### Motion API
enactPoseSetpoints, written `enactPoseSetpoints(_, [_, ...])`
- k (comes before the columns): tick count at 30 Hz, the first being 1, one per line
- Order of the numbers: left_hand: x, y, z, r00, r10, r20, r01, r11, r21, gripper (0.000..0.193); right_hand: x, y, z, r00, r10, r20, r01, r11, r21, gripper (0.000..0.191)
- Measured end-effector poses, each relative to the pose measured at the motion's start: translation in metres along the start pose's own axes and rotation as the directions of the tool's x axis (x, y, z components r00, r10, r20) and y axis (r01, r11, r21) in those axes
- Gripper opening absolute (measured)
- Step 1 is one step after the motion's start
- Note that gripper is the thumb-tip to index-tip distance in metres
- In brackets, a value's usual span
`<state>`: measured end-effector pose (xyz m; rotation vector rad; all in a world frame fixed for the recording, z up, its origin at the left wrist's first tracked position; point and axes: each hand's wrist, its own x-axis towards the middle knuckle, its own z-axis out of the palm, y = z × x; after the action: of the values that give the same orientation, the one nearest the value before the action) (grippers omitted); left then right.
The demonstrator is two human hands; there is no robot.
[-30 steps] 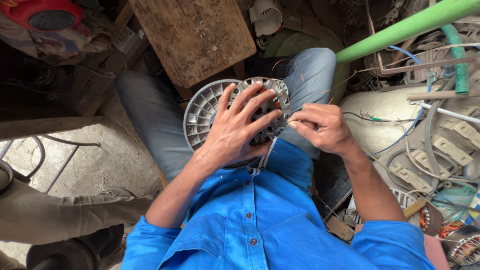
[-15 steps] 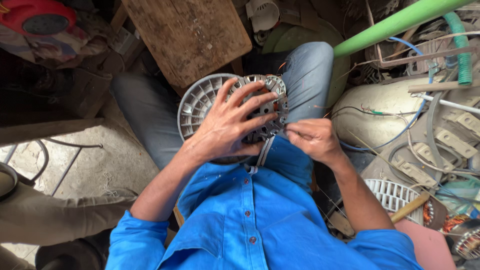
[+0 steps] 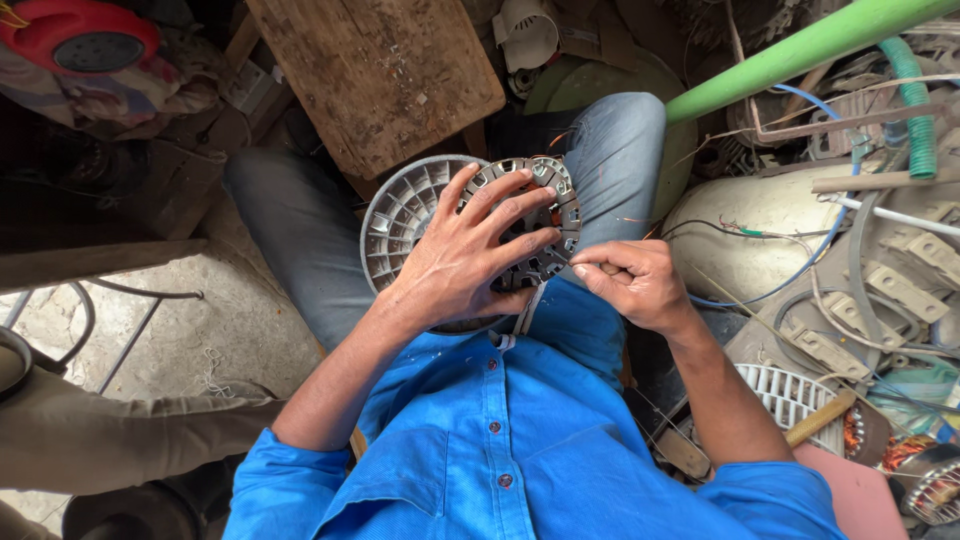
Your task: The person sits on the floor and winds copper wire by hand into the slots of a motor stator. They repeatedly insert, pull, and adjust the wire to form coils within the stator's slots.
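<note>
left hand splayed flat, pressing motor stator against grey finned housing on lap | right hand fingers pinched on thin wire at stator's edge | stator likely heavy, rigid (windings fragile): grip by rim

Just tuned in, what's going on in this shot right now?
A person in a blue shirt sits with a round grey motor part on their lap. The left hand lies spread over its slotted metal core, holding it steady. The right hand is pinched closed at the core's right edge, apparently on a thin wire too fine to make out. A wooden board, a green pipe and loose motor scrap lie around them.
</note>
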<state>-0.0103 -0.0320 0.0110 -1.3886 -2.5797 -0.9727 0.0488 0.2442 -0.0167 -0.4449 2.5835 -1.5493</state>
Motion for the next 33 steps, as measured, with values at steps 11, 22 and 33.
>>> enactPoseSetpoints(11, [0.002,0.004,-0.001,0.999,-0.025,0.028,0.025,1.000,0.002,0.079,0.023,-0.027,-0.001,0.996,-0.087,-0.005,0.086,0.993,-0.083,0.009])
enactPoseSetpoints(22, [-0.001,-0.002,0.004,0.999,-0.047,0.011,0.047,0.999,0.006,0.068,0.057,-0.032,-0.007,0.964,-0.261,-0.050,0.244,0.943,-0.225,0.015])
enactPoseSetpoints(33, [-0.001,0.002,0.005,0.999,-0.040,-0.026,0.040,0.999,0.002,0.077,0.047,-0.023,-0.007,0.981,-0.155,-0.120,0.137,0.979,-0.151,0.011])
